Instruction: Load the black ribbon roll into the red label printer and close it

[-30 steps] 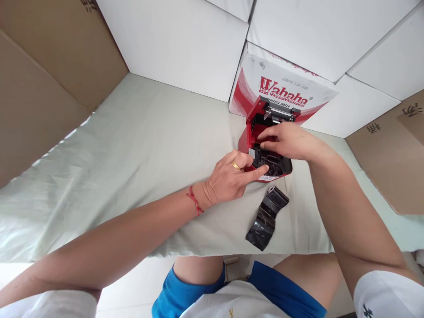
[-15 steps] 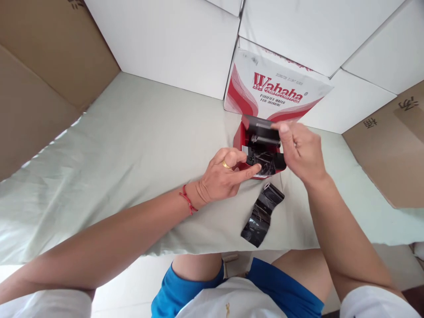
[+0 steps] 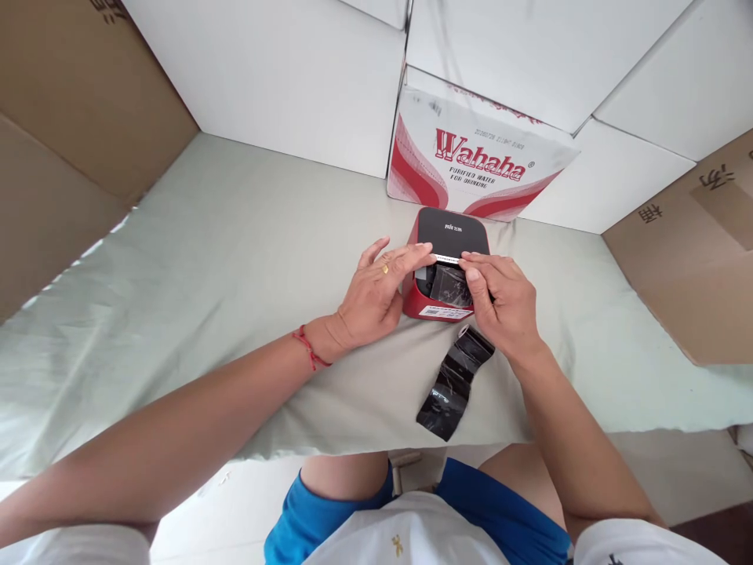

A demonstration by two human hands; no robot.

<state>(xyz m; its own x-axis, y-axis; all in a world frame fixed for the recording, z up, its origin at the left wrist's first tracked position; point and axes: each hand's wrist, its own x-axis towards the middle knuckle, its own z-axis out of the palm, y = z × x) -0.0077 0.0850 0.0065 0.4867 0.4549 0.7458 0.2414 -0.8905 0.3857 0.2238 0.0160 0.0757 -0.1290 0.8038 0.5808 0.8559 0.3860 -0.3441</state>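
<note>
A small red printer (image 3: 412, 294) with a black lid (image 3: 452, 231) stands on the cloth-covered table, its lid down. Black film (image 3: 452, 285) shows at the opening in its front. My left hand (image 3: 380, 290) lies with fingers stretched out, their tips on the left of the lid's front edge. At the right of that edge, my right hand (image 3: 503, 298) has its fingers bent, with thumb and forefinger close together on the lid. Below the printer lies a partly unrolled black ribbon roll (image 3: 456, 384), touched by neither hand.
Behind the printer stands a white and red Wahaha water carton (image 3: 482, 161), against stacked white boxes (image 3: 282, 78). Brown cardboard boxes flank the table, one on the left (image 3: 76, 118) and one on the right (image 3: 688, 267). The table's front edge runs close to my knees.
The printer's lid has swung from raised to down. My right hand has come down and left with it, and my left hand has moved from the film onto the lid's front edge.
</note>
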